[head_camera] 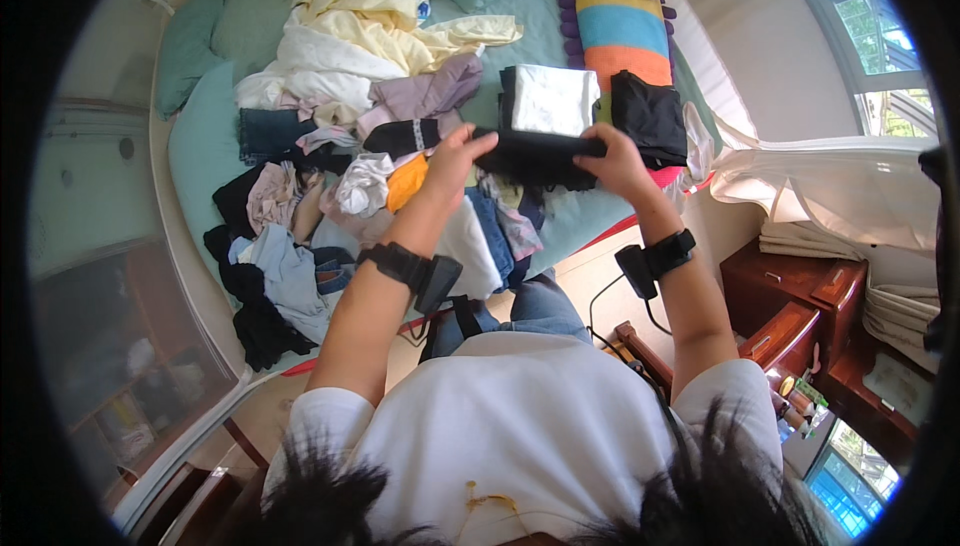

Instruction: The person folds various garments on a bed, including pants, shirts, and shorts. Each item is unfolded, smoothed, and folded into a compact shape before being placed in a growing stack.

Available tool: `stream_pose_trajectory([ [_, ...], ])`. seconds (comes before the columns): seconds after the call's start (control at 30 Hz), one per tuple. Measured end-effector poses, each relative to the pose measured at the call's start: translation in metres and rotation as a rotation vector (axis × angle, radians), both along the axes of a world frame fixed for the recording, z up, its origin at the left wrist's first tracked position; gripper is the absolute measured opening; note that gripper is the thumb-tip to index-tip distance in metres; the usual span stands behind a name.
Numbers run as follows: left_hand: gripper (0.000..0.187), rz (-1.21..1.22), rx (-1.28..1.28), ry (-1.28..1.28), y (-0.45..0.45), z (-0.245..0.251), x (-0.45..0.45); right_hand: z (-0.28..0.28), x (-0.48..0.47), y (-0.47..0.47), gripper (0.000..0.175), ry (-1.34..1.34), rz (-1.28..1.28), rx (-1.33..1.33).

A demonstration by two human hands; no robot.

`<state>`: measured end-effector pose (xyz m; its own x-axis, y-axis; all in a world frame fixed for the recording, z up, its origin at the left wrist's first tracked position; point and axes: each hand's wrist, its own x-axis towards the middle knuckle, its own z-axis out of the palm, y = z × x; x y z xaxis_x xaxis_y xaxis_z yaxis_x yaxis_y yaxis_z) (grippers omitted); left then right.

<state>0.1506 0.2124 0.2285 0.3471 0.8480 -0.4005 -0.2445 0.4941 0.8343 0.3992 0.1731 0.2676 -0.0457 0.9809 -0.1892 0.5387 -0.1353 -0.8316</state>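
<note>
A black folded garment [536,156] is stretched between my two hands above the bed. My left hand [459,159] grips its left end, with the thumb on top. At the right end, my right hand [613,159] pinches the same cloth. Just beyond it sits a white folded garment [555,99] on top of dark cloth. A black folded garment pile [649,118] lies to the right of that, partly over a striped caterpillar-shaped cushion [622,28]. Near my left hand are an orange cloth [407,183] and a crumpled white cloth [365,184].
Loose clothes cover the bed's left side, among them a light blue garment [281,268] and rolled dark jeans [271,133]. A cream and white bedding heap [352,28] lies farther back. A wooden cabinet [795,276] with an open drawer stands at right, below a sheer curtain [795,186].
</note>
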Motion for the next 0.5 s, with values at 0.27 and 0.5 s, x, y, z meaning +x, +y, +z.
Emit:
stream_pose_trajectory([
  [0.27,0.025,-0.046,0.510,0.430,0.072,-0.099,0.069,-0.099,0.074,0.075,0.029,-0.143,0.101,0.488],
  [0.5,0.024,-0.055,0.392,0.745,0.031,-0.192,0.085,-0.201,0.074,0.048,0.009,-0.257,0.168,0.407],
])
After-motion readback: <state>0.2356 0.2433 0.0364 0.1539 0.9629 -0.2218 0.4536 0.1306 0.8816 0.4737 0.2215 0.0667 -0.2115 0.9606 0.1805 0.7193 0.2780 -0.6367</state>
